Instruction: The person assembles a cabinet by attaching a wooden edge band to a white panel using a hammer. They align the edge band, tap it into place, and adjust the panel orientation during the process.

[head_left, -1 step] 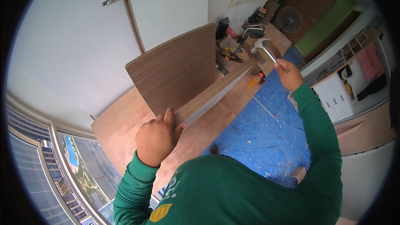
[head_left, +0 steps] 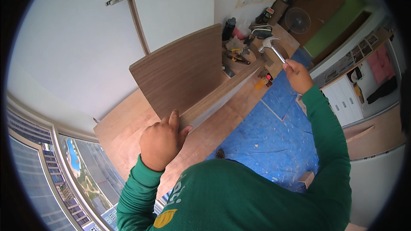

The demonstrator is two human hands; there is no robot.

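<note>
My left hand (head_left: 161,144) grips the near end of a long wooden board (head_left: 214,95), its thumb on the side facing me and its fingers over the top. This board has a brown top edge and a pale side. Against it, on the far side, stands a broad brown wood-grain panel (head_left: 180,70). My right hand (head_left: 298,77) is closed around the handle of a claw hammer (head_left: 278,52), at the far right end of the board. The hammer's metal head is raised over that end, apparently not touching it. Both rest on a plywood worktop (head_left: 124,119).
Beyond the board's far end lie pliers (head_left: 238,58), a dark bottle (head_left: 228,29) and a pouch (head_left: 261,31). A small orange bottle (head_left: 261,82) stands by the worktop's edge. Blue sheeting (head_left: 265,137) covers the floor; a fan (head_left: 297,20) stands farther back.
My right hand and the hammer have shifted very slightly up and to the right. The left hand and the board look the same.
</note>
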